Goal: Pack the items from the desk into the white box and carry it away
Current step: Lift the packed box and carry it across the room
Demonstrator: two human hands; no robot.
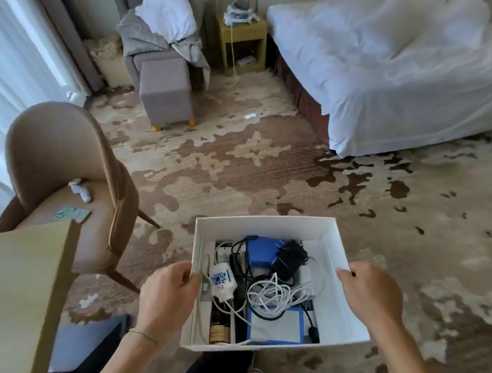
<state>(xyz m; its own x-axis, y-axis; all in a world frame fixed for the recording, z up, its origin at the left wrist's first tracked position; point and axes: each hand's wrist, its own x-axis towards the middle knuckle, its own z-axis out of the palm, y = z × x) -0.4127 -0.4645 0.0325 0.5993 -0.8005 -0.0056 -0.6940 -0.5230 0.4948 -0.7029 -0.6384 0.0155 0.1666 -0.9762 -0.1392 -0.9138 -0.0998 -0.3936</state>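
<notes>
The white box (pixel 265 223) hangs in the air in front of me, above the carpet and to the right of the desk. My left hand (pixel 168 294) grips its left wall and my right hand (pixel 370 295) grips its right wall. Inside lie a coiled white cable (pixel 275 297), a blue box (pixel 261 252), a black power adapter (pixel 290 259), a white charger with a blue flower print (pixel 221 280), a brown bottle (pixel 218 324) and a blue-edged pad (pixel 276 324).
The desk corner (pixel 5 297) is at lower left, with a tan chair (pixel 64 184) behind it. A grey footstool (pixel 165 91) and armchair stand farther off, a nightstand (pixel 242 41) beyond, and a bed with white sheets (pixel 404 75) at upper right. Patterned carpet covers the floor between.
</notes>
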